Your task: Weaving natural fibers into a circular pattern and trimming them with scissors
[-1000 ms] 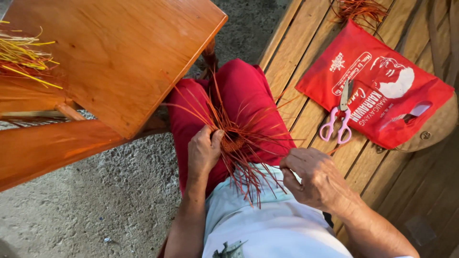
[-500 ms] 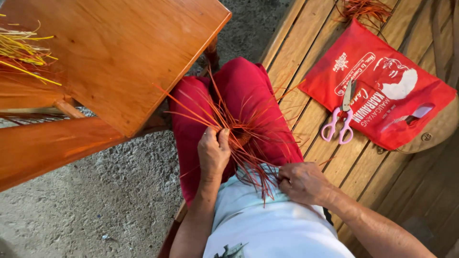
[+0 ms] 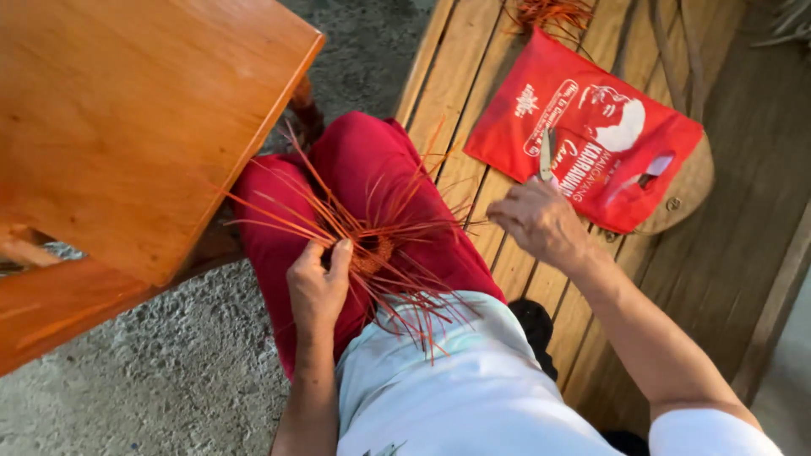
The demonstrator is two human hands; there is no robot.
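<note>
On my lap, over red trousers (image 3: 380, 169), lies a small woven disc with long orange-red strands (image 3: 372, 253) fanning out all round. My left hand (image 3: 317, 283) holds this woven piece, fingers pressed on its centre. My right hand (image 3: 541, 221) has reached out to the wooden bench on the right. Its fingers curl over the handles of the scissors (image 3: 545, 156), whose blades stick out beyond the fingers. The handles are hidden under the hand. The scissors lie on a flat red plastic bag (image 3: 608, 160).
A wooden table (image 3: 127, 127) stands at the left, close to my knees, with a lower wooden bar (image 3: 51, 321) in front. The slatted bench (image 3: 473, 93) runs along the right. More orange strands (image 3: 553, 13) lie at its far end. Rough concrete floor (image 3: 169, 380) is below.
My right hand left the strands at my lap and moved out to the right onto the scissors on the red bag. My left hand stayed on the woven piece.
</note>
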